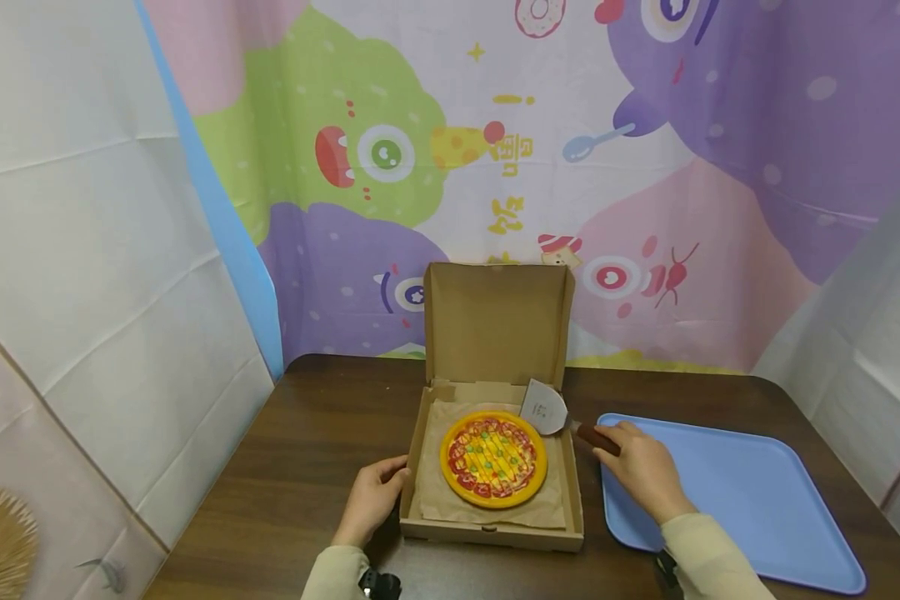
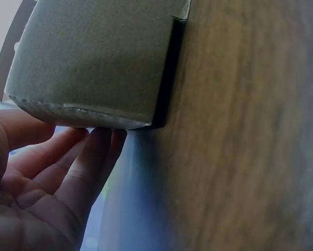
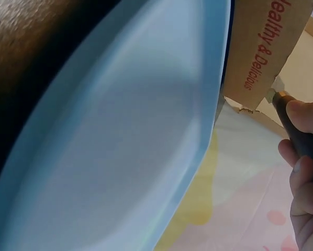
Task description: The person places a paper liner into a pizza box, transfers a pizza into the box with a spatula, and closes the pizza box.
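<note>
In the head view a toy pizza [image 1: 493, 460] with a yellow rim lies on brown paper in an open cardboard pizza box [image 1: 491, 537]. My left hand [image 1: 372, 497] touches the box's left wall from outside; in the left wrist view its fingers [image 2: 80, 170] rest against that side. My right hand [image 1: 640, 468] grips the dark handle [image 3: 298, 128] of a pizza server [image 1: 543, 407]. The server's metal blade reaches over the box's right wall, at the pizza's upper right edge. Whether blade and pizza touch, I cannot tell.
A blue tray [image 1: 750, 500] lies on the dark wooden table [image 1: 322, 433], right of the box and partly under my right forearm. The box's lid [image 1: 498, 321] stands upright at the back, before a printed cloth [image 1: 435, 167].
</note>
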Motion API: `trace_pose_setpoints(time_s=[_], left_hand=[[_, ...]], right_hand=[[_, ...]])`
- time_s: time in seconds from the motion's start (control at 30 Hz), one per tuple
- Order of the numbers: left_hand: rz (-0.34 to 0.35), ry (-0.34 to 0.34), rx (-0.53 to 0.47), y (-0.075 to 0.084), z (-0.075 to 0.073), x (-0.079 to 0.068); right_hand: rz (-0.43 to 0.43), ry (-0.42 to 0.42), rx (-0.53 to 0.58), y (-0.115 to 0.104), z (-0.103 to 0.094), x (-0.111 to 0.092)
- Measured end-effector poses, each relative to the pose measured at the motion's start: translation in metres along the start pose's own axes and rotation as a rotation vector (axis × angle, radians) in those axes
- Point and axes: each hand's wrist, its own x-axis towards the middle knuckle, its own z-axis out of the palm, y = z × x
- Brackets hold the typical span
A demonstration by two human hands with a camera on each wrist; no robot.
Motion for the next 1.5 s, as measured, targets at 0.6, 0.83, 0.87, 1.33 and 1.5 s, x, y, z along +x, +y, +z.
trace_pose_setpoints(time_s=[0.6, 0.83, 0.87, 1.33, 1.5], left_hand=[[0.003, -0.001, -0.019, 0.000, -0.002, 0.001], [-0.003, 0.006, -0.023, -0.001, -0.001, 0.001], [-0.002, 0.006, -0.023, -0.002, -0.001, 0.001], [-0.002, -0.001, -0.022, -0.001, -0.001, -0.001], [0.002, 0.003, -0.020, 0.000, 0.000, -0.001]], right_hand=[[0.091, 0.022, 0.100, -0.001, -0.024, 0.007], [0.248, -0.130, 0.171, 0.007, -0.051, 0.002], [0.265, -0.143, 0.173, 0.009, -0.055, 0.000], [0.334, -0.091, 0.050, 0.067, -0.111, -0.048], [0.457, -0.168, -0.044, 0.093, -0.129, -0.073]])
